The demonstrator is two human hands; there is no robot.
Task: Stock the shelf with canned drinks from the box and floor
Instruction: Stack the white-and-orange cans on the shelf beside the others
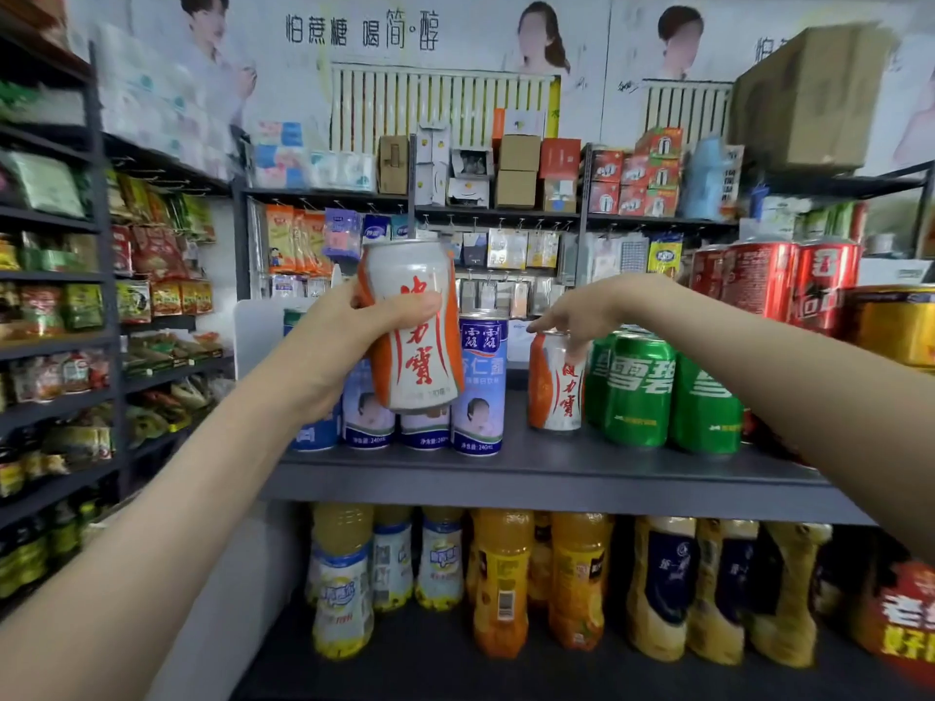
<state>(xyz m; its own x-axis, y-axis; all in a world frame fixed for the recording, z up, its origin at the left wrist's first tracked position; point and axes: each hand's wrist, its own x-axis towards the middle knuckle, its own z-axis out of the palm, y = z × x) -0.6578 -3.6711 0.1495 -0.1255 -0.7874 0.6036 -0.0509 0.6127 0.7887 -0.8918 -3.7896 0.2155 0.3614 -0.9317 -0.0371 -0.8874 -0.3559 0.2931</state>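
Note:
My left hand (349, 331) grips a white and orange can (412, 341) with red characters, held tilted in the air in front of the blue and white cans (478, 397). My right hand (582, 318) rests its fingers on the top of a second white and orange can (554, 392), which stands upright on the grey shelf (531, 478) between the blue cans and the green cans (640, 392). The box and the floor are out of view.
Red cans (774, 285) and a gold tin (890, 326) stand at the right, higher up. Yellow and orange drink bottles (501, 579) fill the shelf below. A snack rack (76, 316) lines the left side. A cardboard box (809, 98) sits top right.

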